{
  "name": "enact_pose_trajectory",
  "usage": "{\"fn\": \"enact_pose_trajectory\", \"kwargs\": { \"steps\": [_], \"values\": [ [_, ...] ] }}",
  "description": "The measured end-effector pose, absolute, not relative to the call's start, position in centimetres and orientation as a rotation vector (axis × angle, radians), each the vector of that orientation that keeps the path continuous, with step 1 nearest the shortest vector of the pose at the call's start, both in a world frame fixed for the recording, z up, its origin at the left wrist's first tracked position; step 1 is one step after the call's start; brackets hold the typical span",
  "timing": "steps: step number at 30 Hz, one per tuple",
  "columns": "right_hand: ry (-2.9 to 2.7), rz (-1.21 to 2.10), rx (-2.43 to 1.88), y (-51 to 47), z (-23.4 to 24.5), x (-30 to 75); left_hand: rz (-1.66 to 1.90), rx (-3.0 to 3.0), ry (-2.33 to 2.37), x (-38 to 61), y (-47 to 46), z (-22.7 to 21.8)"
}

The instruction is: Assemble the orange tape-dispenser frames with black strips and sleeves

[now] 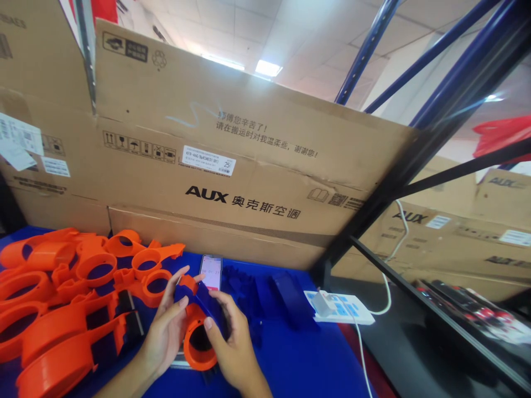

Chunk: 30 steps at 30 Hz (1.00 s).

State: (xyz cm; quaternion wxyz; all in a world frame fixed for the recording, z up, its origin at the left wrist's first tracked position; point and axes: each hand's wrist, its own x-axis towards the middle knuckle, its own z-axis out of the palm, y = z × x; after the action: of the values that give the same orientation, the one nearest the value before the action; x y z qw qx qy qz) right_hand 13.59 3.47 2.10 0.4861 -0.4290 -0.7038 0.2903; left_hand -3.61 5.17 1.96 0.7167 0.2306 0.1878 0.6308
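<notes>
Low in the middle of the head view, my left hand is closed round the handle end of an orange plastic tape dispenser, whose round ring hangs below. My right hand grips a dark blue plastic piece between thumb and fingers, against that same dispenser. Whether the blue piece is fastened to the dispenser cannot be made out. Just behind the hands lies a phone with a timer on its screen. Something dark and pale under the dispenser is mostly hidden.
Several orange dispensers are heaped at the left. Loose blue pieces lie right of the phone on the blue table. A white power strip with cables sits at the right edge. A large cardboard box stands behind, beside a shelf post.
</notes>
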Motion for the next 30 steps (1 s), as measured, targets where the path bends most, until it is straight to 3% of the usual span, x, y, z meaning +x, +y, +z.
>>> {"fn": "enact_pose_trajectory", "kwargs": {
  "steps": [4,14,30],
  "values": [
    [-1.785,0.539,-0.979,3.4,2.4,13.7,1.393,0.554,0.380,-3.7,5.2,1.5],
    [-2.073,-0.237,-0.961,2.3,3.3,14.9,1.438,0.651,0.560,-3.4,4.9,2.6],
    [-2.119,-0.354,-0.872,2.0,2.9,14.6,1.504,0.626,0.494,-3.7,4.5,3.9]
  ]
}}
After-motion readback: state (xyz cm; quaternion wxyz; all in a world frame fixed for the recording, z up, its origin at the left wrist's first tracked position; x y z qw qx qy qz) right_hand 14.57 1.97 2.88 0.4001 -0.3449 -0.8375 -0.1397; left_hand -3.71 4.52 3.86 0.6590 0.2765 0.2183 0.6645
